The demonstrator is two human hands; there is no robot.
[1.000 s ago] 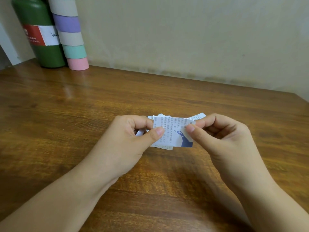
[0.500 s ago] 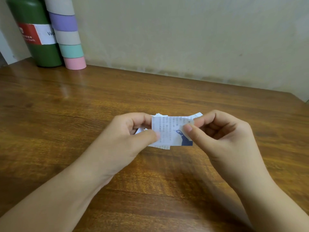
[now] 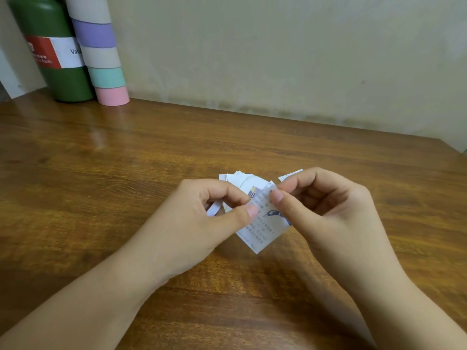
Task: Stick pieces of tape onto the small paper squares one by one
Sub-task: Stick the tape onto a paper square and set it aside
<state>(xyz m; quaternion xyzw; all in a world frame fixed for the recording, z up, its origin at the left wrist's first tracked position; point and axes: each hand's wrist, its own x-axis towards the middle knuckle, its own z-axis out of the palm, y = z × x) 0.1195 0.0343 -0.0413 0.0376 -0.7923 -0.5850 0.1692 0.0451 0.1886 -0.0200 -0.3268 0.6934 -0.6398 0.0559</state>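
Two hands pinch a small printed paper over the wooden counter (image 3: 328, 152).
The left hand (image 3: 202, 218) and right hand (image 3: 321, 205) each pinch the tilted paper square (image 3: 260, 231) with thumb and finger; its tiny print is too blurry to read, beside a blue picture. More paper pieces (image 3: 242, 181) are bunched behind it. Far back stand a green bottle (image 3: 54, 74), its label showing "Earth", and stacked tape rolls (image 3: 101, 54).

Printed paper square (image 3: 260, 228) tilted, pinched above other squares (image 3: 242, 181).
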